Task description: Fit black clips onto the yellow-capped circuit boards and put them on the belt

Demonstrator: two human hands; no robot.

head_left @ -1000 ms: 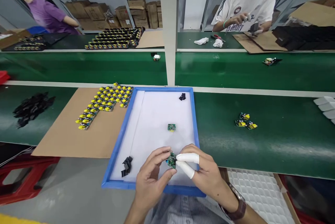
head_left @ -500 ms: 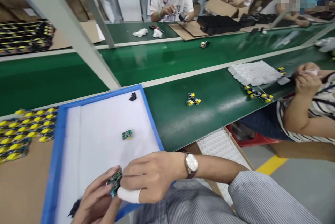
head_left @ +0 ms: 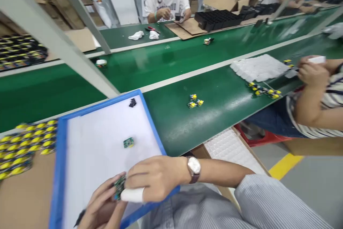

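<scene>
Green counter stretches before us, with brown boxes standing behind the far bench. Our left hand pinches a circuit board between thumb and fingers, over the near part of a blue-rimmed tray. Our right hand bends its fingers against the board's right side, a white finger cover touching it; we cannot tell whether these fingers grip anything. Just beside our left hand, a black piece shows, partly hidden. Farther in, a second board lies nearer the tray's right edge than its left, and small black parts sit inside the far right corner. Past the left edge, yellow-topped boards fill rows on cardboard; past the right edge, three loose boards cluster on the counter, well apart from white trays.
</scene>
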